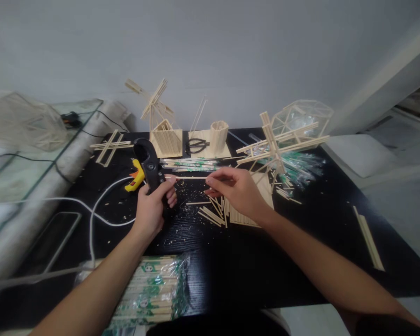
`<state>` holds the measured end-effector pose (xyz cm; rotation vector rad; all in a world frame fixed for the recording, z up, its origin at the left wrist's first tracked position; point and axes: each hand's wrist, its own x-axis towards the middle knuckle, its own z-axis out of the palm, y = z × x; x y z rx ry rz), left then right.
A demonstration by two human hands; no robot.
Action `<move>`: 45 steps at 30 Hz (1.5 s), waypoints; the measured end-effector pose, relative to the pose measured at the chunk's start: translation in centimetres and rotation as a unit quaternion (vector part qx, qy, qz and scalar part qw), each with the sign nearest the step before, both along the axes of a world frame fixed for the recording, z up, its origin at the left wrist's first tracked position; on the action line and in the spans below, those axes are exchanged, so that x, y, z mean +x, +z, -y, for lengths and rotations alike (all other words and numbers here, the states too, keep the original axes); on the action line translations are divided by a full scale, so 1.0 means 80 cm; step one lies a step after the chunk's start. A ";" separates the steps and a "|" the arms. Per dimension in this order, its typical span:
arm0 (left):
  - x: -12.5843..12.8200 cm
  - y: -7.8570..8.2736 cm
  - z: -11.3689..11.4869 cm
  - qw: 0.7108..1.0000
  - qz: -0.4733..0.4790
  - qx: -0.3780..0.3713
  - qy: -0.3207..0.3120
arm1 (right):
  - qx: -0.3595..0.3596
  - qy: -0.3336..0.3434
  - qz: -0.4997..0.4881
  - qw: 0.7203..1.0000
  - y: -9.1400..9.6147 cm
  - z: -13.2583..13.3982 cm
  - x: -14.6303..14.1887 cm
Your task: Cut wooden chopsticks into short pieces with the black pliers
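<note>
My left hand (153,205) is wrapped round the handles of a black hand cutter (148,161), which looks like a pipe cutter with a hooked head. Between my two hands runs a thin wooden stick (192,178), level above the table. Its right end is pinched in my right hand (236,189); the left end reaches my left thumb and fingers. Below the hands lie short cut sticks (212,215) and scattered chips. Part of a flat stick panel (247,218) shows beside my right hand, which hides some of it.
A yellow glue gun (135,176) with a white cable lies left of the cutter. Behind stand a windmill-like stick model (166,140), a round stick cup (219,135) and black-handled scissors (197,145). Wrapped chopsticks (150,289) lie at front; a stick model with crossed blades (273,144) stands right.
</note>
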<state>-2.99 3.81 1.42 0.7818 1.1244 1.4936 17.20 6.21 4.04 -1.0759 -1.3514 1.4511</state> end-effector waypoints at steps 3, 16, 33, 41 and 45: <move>0.000 0.003 0.000 1.000 0.021 -0.008 0.013 | -0.006 0.027 -0.010 1.000 -0.001 0.000 0.001; 0.002 0.005 0.001 0.998 -0.036 0.046 0.036 | -0.060 0.105 0.085 0.989 -0.002 -0.013 0.012; 0.000 -0.006 0.012 0.924 -0.364 0.071 -0.091 | -0.115 0.188 0.035 0.975 -0.028 -0.003 -0.003; 0.000 -0.014 0.014 0.927 -0.355 0.072 -0.094 | -0.128 0.205 0.036 0.970 -0.037 -0.003 -0.005; 0.001 -0.016 0.014 0.935 -0.339 0.058 -0.084 | -0.154 0.217 0.000 0.964 -0.038 0.000 -0.007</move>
